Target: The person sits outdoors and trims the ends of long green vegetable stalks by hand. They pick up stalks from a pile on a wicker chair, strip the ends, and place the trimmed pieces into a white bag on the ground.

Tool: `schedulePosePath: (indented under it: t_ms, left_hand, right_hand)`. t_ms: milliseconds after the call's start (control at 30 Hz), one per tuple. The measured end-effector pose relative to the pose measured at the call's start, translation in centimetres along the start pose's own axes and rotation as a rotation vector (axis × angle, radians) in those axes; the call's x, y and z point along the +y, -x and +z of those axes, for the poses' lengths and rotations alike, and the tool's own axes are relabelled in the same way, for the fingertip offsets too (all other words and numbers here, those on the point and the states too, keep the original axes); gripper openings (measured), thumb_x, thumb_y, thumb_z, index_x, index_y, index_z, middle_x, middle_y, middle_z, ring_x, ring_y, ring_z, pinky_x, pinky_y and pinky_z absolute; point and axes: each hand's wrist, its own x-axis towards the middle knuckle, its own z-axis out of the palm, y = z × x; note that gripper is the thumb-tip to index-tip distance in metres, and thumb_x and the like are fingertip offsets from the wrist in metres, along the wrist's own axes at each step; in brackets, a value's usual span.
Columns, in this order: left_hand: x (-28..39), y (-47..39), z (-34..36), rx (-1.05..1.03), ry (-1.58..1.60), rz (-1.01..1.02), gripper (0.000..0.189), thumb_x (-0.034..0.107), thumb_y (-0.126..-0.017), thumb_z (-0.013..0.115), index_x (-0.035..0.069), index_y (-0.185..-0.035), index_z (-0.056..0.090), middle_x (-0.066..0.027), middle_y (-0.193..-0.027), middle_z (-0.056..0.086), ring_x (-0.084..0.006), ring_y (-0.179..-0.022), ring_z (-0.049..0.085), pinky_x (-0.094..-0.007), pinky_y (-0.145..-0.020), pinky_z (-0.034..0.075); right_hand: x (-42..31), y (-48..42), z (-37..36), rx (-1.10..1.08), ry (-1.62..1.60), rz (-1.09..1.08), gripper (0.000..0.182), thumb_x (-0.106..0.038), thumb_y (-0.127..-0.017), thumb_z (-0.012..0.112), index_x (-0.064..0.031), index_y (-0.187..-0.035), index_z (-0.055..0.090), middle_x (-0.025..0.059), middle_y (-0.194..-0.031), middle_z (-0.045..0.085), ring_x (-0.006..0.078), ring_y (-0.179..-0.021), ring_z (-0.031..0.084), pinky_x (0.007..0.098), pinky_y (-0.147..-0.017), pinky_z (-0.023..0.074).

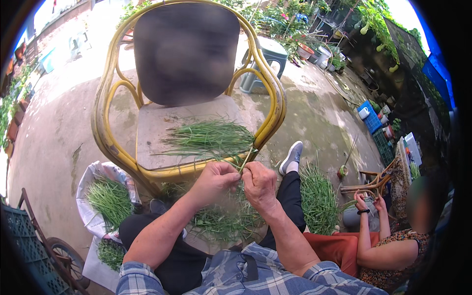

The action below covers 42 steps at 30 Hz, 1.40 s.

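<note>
My left hand (217, 180) and my right hand (259, 180) meet at the front edge of a yellow cane chair (177, 172). Between them, thumbs and fingertips pinch a few thin green stalks (246, 160), whose pale ends point up and right. On the chair's seat (155, 121), just beyond my hands, lies a loose bunch of long green stalks (217, 134). More cut greens (225, 221) are heaped on the ground below my hands. The kind of plant cannot be told for certain.
At left stand a white sack of greens (109, 201), a smaller heap (110, 254) and a wheeled cart with a green crate (35, 236). A long pile of greens (319, 199) lies right of my leg. Beside it a seated person (387, 250) holds greens. A plastic stool (273, 55) stands behind the chair.
</note>
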Motion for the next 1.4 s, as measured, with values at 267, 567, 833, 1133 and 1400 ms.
schedulePosePath:
  t_ms: [267,567,833,1133,1400]
  left_hand:
    - [0.5,0.4,0.0,-0.008,0.096,-0.046,0.011,0.011,-0.09,0.062,0.002,-0.084,0.064,-0.0025,-0.075,0.064,-0.009,-0.063,0.059,-0.0232,-0.061,0.048]
    - [0.7,0.3,0.2,-0.002,0.056,-0.044,0.013,0.012,-0.091,0.061,0.001,-0.086,0.065,-0.0025,-0.076,0.064,-0.0088,-0.065,0.06,-0.0225,-0.062,0.048]
    - [-0.2,0.4,0.1,-0.055,-0.015,-0.034,0.017,0.017,-0.093,0.061,0.0,-0.089,0.065,-0.0049,-0.077,0.066,-0.0126,-0.065,0.063,-0.0243,-0.062,0.051]
    - [-0.1,0.5,0.2,-0.124,0.173,-0.183,0.019,0.02,-0.096,0.057,0.003,-0.089,0.062,-0.0034,-0.077,0.064,-0.0128,-0.065,0.062,-0.0249,-0.063,0.052]
    - [0.1,0.6,0.2,-0.136,0.215,-0.188,0.018,0.019,-0.096,0.055,0.004,-0.087,0.06,-0.002,-0.077,0.062,-0.0118,-0.065,0.06,-0.0244,-0.062,0.05]
  right_hand:
    - [3.2,-2.4,-3.5,0.253,0.19,0.07,0.007,-0.004,-0.079,0.056,0.0008,-0.077,0.06,0.0176,-0.068,0.059,0.033,-0.061,0.059,0.0405,-0.058,0.0452]
    - [0.6,-0.4,-2.8,-0.016,-0.47,0.439,0.009,-0.006,-0.081,0.067,0.0036,-0.081,0.066,-0.0053,-0.064,0.054,0.0046,-0.058,0.047,0.022,-0.053,0.0385]
    - [0.4,-0.2,-1.8,-0.19,-0.321,0.322,0.008,-0.005,-0.081,0.065,0.0029,-0.083,0.064,0.0026,-0.063,0.055,0.0078,-0.057,0.05,0.0258,-0.052,0.0396]
    - [0.8,-0.5,-2.4,-0.253,-0.218,0.189,0.009,-0.005,-0.082,0.061,0.0038,-0.081,0.06,0.0122,-0.065,0.057,0.0203,-0.061,0.056,0.033,-0.057,0.0432]
    - [0.7,-0.6,-3.0,-0.208,-0.139,0.116,0.008,-0.005,-0.082,0.06,0.0027,-0.079,0.06,0.0154,-0.067,0.058,0.028,-0.064,0.06,0.0363,-0.059,0.0451]
